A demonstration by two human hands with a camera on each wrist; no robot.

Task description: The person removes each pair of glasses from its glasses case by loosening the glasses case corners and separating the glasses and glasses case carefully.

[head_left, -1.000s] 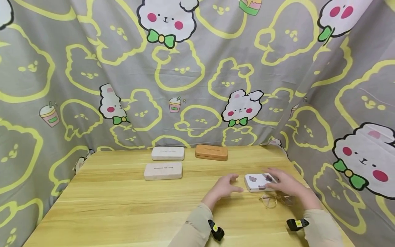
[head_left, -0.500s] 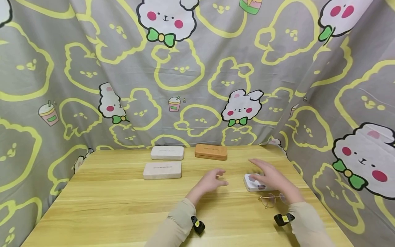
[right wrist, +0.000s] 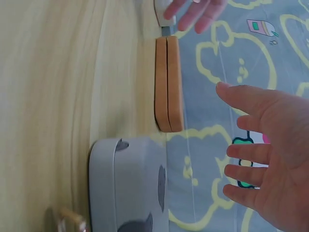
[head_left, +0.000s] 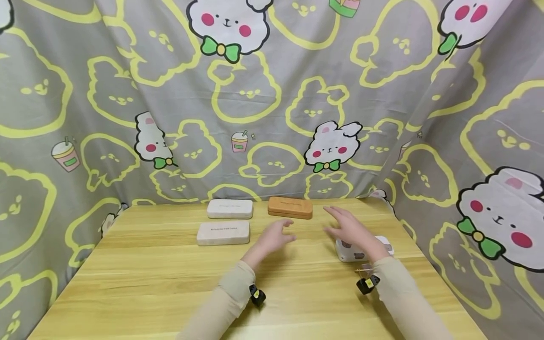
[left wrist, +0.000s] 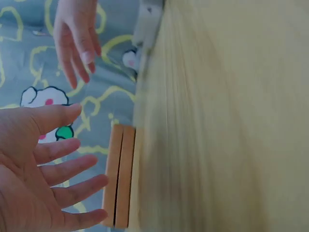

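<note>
Brown rectangular hard-shell glasses case [head_left: 290, 207], closed, flat on the far part of the light wooden table [head_left: 148, 283], close to the fabric backdrop; seen edge-on in the left wrist view [left wrist: 119, 176] and the right wrist view [right wrist: 168, 83], with the seam between its halves visible. Left hand [head_left: 275, 235] raised above the table in front of the case, fingers spread and straight, gripping nothing; palm and fingers [left wrist: 72, 169] just beside the case end in the left wrist view, not touching. Right hand [head_left: 346, 225] raised to the right of the case, fingers spread and extended, holding nothing; same open palm [right wrist: 263, 159] in the right wrist view. White rounded glasses case with brown bear prints [head_left: 354, 250] directly below the right wrist, lid closed, near the right table edge. Thin-rimmed glasses [head_left: 364, 271] just in front of that case, largely hidden by the right sleeve. Two beige rectangular cases to the left: one at the back [head_left: 230, 208], one nearer [head_left: 223, 232], well apart from both hands. Grey fabric with yellow outlines and white bunny figures [head_left: 272, 104] around the table on three sides.
</note>
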